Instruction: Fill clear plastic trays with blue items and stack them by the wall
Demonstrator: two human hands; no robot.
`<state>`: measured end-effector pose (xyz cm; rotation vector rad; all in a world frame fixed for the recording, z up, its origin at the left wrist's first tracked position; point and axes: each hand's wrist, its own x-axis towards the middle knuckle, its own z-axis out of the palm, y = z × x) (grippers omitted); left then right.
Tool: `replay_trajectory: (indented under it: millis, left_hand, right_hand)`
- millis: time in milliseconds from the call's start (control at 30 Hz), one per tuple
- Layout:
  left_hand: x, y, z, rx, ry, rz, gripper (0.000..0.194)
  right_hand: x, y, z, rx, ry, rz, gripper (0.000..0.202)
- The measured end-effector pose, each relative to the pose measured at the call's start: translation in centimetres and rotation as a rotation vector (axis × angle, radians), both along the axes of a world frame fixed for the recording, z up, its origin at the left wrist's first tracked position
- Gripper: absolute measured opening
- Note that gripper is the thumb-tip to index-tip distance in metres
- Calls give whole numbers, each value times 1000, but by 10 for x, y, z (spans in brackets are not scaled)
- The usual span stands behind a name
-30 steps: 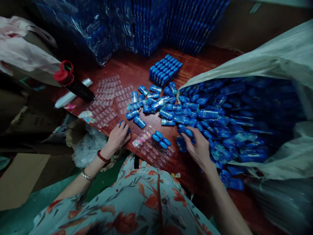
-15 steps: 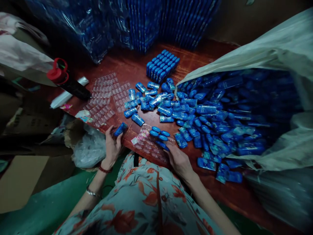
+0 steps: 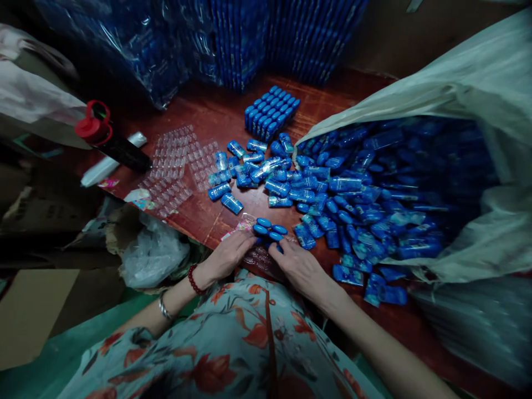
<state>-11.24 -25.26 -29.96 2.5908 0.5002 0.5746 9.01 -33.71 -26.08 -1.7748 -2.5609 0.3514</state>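
Both hands meet over a clear blister tray (image 3: 260,258) at the table's front edge. My left hand (image 3: 229,254) reaches in from the left, fingers closed against a small blue bottle, mostly hidden, at the near side of a little cluster. Opposite it, my right hand (image 3: 300,267) has its fingertips bent onto a blue bottle at the cluster's near right. The small blue bottles (image 3: 270,227) stand with their rounded ends up in the tray. Under the tray's far left corner lies a pink printed sheet (image 3: 245,223).
Loose blue bottles (image 3: 278,188) spill from a large white sack (image 3: 469,277) on the right. A block of upright bottles (image 3: 272,111) stands farther back, before wrapped blue stacks (image 3: 241,44). More clear trays (image 3: 172,149) and a red-lidded flask (image 3: 124,155) are at left.
My left hand has moved right, from beside the table edge to the tray, bringing the blue bottle it held. My right hand has stayed by the cluster, its fingers now closer to the left hand.
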Motion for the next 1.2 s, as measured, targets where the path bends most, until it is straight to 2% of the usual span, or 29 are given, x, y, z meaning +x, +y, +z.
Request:
replay_trajectory:
  millis: [133,300,400,533,667,767,867,900,967,1033,1100,1200]
  left_hand:
    - [5,4,16,108,192,-92,33]
    - [20,4,30,179,310,-173,31]
    - [24,0,30,176,347,-154,27]
    - [18,-8,16,158,167,-128,29]
    - [8,-13,-4,122,7,41,34]
    - [5,-12,-9,107,-55,99,40]
    - [4,-4,-6,77,-145,75,49]
    - [3,1,-5,67,-177,104,49]
    - [2,15,-2,39,-205,285,44]
    - [1,33,-2,-4,-138,552,37]
    - [3,52,-5,-41,-1,706,36]
    - [9,75,-13,-55,177,642,38]
  right_hand:
    - [1,-6,-13,118,69,-70,31]
    - [-10,-18,-24,230,97,-196,28]
    - [-17,-21,-19,231,51,-215,29]
    - [-28,-13,-3,149,-43,-197,26]
    - [-41,4,7,66,-94,-179,26]
    - [-43,13,4,65,-107,-179,24]
    - [-36,7,-5,184,-79,-189,22]
    - [-31,2,-7,251,-52,-197,22]
    - [-18,-11,-10,368,6,-261,26]
    - [-2,-23,-11,394,16,-409,28]
    - [14,-30,-15,332,-52,-567,28]
    - [29,-32,-26,187,-167,-636,32]
